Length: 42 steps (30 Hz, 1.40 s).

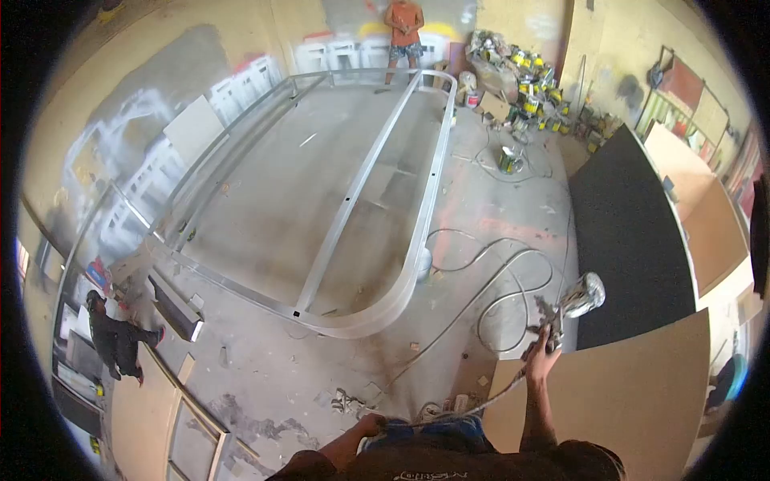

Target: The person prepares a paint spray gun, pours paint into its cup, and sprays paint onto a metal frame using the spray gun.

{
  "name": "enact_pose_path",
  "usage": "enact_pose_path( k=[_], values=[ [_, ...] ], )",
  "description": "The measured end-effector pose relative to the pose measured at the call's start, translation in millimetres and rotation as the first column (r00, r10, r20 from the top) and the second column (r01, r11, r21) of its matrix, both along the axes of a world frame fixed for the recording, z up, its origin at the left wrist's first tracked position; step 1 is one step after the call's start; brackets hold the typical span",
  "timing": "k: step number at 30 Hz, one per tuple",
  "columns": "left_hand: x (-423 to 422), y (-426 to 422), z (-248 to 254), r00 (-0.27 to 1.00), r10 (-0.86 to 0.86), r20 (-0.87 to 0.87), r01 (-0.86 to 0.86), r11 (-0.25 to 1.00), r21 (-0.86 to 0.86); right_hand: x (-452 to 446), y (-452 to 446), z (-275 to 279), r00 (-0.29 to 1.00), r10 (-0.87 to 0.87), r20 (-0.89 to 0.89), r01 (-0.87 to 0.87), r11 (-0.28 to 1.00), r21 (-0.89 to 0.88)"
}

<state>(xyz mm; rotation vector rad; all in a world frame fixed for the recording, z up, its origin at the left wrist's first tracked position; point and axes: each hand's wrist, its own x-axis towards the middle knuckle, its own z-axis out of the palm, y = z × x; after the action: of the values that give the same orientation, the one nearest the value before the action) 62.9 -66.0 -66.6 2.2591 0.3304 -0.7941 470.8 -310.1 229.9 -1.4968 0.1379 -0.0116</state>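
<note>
My right hand [543, 362] is wrapped round the handle of a spray gun [553, 327], held up at the right. A shiny, wrapped-looking cup [584, 295] sits on the gun. From the gun's handle an air hose [501, 396] runs down and left across my waist. My left hand [371, 425] is closed near my left hip, where the hose reaches it; its fingers are partly hidden. Ahead of me stands a large metal frame [345, 204] with rounded corners and a long crossbar, apart from both hands.
More hose [481, 252] loops over the floor. A black panel [634, 240] and a tan board [601, 393] stand at right. Paint cans [533, 100] are piled at the back. One person [403, 36] stands behind the frame, another [116, 337] at left beside boards [144, 401].
</note>
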Motion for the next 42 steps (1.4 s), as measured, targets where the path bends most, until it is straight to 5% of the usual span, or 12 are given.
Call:
enact_pose_path(
  k=[7,14,17,20,24,27,29,30,31,35,38,42],
  values=[
    [-7,-16,-6,0.955,0.274,0.116,-0.249,0.949,-0.195,-65,25,139,0.978,0.025,0.207,-0.038,0.998,0.059],
    [-83,6,-7,0.949,0.304,-0.086,-0.306,0.952,-0.016,-176,14,79,0.947,0.286,0.144,-0.270,0.955,-0.124],
    [-127,6,63,0.932,0.320,-0.172,-0.309,0.947,0.092,-217,11,61,0.947,0.314,0.068,-0.304,0.944,-0.125],
    [-178,-7,8,0.937,0.347,0.046,-0.350,0.932,0.098,-244,20,67,0.956,0.284,0.078,-0.277,0.957,-0.091],
    [-203,-28,3,0.973,0.217,-0.079,-0.211,0.974,0.085,-255,29,75,0.957,0.288,0.035,-0.282,0.951,-0.124],
    [-219,-53,-31,0.927,0.373,0.027,-0.374,0.927,0.017,-266,42,91,0.959,0.280,-0.038,-0.282,0.937,-0.205],
    [-221,-65,-13,0.889,0.449,-0.090,-0.449,0.893,0.022,-254,34,63,0.940,0.340,-0.005,-0.338,0.933,-0.122],
    [-225,-71,-43,0.926,0.369,0.077,-0.366,0.929,-0.047,-257,36,70,0.937,0.347,-0.037,-0.349,0.930,-0.111],
    [-218,-76,-26,0.899,0.431,-0.077,-0.434,0.901,-0.023,-264,38,80,0.931,0.357,-0.071,-0.363,0.927,-0.099],
    [-230,-82,-36,0.882,0.459,0.109,-0.453,0.889,-0.071,-273,41,84,0.926,0.362,-0.104,-0.372,0.922,-0.102],
    [-223,-68,-31,0.833,0.553,-0.006,-0.551,0.827,-0.110,-259,30,43,0.923,0.382,-0.041,-0.382,0.904,-0.193],
    [-216,-44,-22,0.899,0.435,0.059,-0.433,0.901,-0.039,-253,20,15,0.937,0.349,-0.025,-0.343,0.903,-0.259]
  ],
)
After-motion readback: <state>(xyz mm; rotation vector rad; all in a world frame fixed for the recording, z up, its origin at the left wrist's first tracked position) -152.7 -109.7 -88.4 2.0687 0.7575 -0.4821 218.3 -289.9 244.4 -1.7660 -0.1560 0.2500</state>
